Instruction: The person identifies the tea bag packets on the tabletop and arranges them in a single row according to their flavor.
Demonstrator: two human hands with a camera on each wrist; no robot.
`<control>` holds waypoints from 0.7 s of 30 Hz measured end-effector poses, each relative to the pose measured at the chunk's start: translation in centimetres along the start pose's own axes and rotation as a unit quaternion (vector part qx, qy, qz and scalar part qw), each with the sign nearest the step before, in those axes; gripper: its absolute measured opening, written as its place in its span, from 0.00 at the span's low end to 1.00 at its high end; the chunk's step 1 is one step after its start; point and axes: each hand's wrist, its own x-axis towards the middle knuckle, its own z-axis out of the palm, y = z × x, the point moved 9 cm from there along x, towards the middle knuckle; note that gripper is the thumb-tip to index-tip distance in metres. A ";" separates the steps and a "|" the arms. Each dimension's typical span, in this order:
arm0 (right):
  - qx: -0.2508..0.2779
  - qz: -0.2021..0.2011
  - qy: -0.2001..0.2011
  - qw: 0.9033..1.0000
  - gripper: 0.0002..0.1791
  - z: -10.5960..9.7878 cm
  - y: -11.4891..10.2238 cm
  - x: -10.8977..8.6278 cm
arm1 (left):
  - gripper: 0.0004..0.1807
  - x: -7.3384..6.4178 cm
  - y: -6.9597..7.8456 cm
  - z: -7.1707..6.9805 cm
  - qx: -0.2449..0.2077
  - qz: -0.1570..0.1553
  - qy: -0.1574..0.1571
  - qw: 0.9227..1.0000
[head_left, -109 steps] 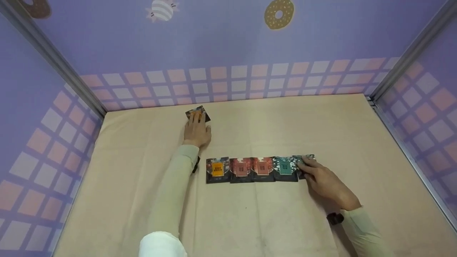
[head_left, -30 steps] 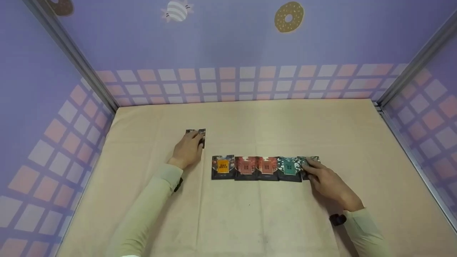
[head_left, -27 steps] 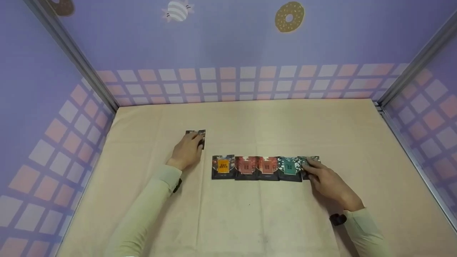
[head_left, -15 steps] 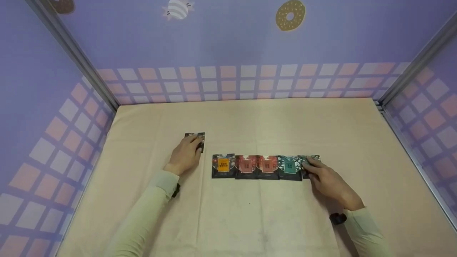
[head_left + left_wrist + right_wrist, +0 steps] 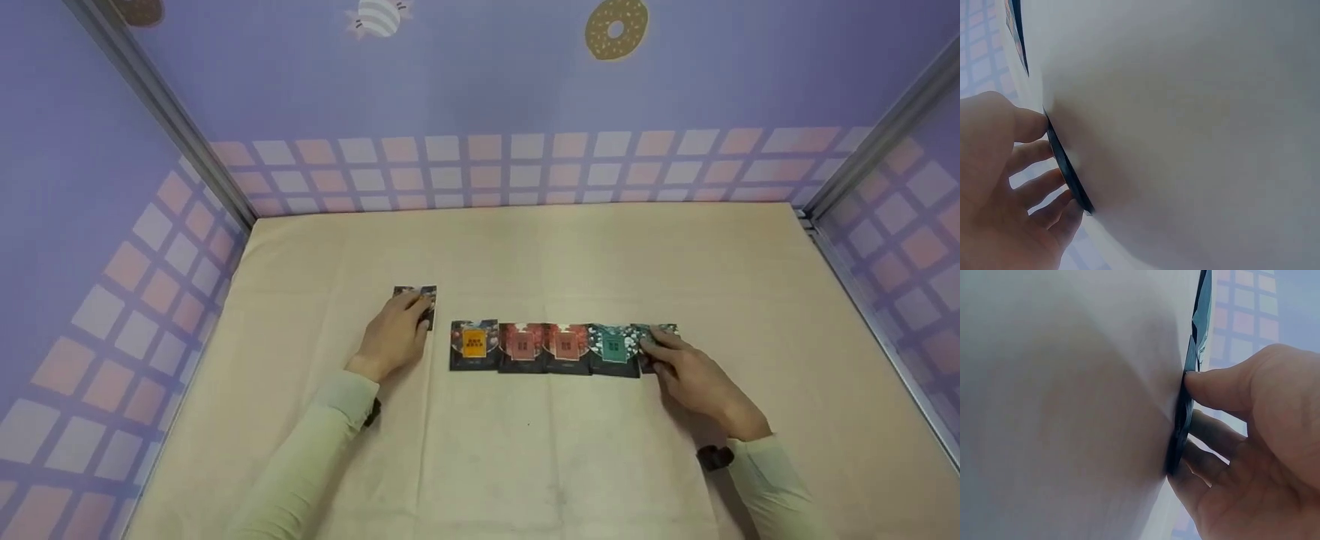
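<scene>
My left hand [image 5: 391, 335] rests its fingertips on a dark, flat sachet [image 5: 430, 319] lying on the cloth, left of and a little beyond a row of sachets. In the left wrist view, the thumb and fingers touch the top of that sachet [image 5: 1067, 169]. The row begins with an orange-labelled sachet [image 5: 474, 356], followed by two red-labelled sachets [image 5: 523, 356] and a green-labelled sachet [image 5: 615, 360]. At its right end, my right hand [image 5: 697, 379] presses its thumb and fingertips on a green-patterned sachet [image 5: 667, 328], mostly hidden under the fingers.
A pale cloth [image 5: 495, 465] with folds covers the table. The purple back wall [image 5: 495, 82] stands along its far edge. Side panels with checked squares [image 5: 911, 202] bound it left and right. A dark band [image 5: 714, 457] is on the right wrist.
My left hand has drawn its sachet from near the far edge towards me, and the sachet now lies squarer to the row. My right hand stays on the end sachet. The head view shifts slightly.
</scene>
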 end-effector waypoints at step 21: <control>-0.007 -0.005 0.001 1.000 0.26 0.0 0.0 0.2 | 0.24 -3.7 2.0 0.4 -0.004 -0.002 -0.007 1.000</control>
